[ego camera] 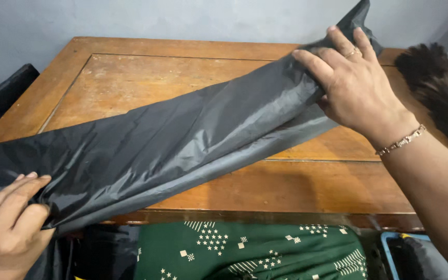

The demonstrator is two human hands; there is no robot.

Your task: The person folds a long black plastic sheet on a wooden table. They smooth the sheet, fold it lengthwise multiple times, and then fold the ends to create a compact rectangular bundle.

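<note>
Slick black fabric (172, 145) stretched over the wooden table (307, 181) — left hand (6, 228) pinching one end, right hand (353, 88) clamped round the other — could easily slip free.

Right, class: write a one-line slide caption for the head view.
Two hands, left hand and right hand, stretch a long black fabric sheet above a worn wooden table.

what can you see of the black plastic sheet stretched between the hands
The black plastic sheet looks thin, glossy and wrinkled, like a bag. It is gathered into a long band, stretched diagonally above the wooden table. The left hand pinches its lower end at the near edge; the right hand grips its upper end, where a corner pokes up.
</note>
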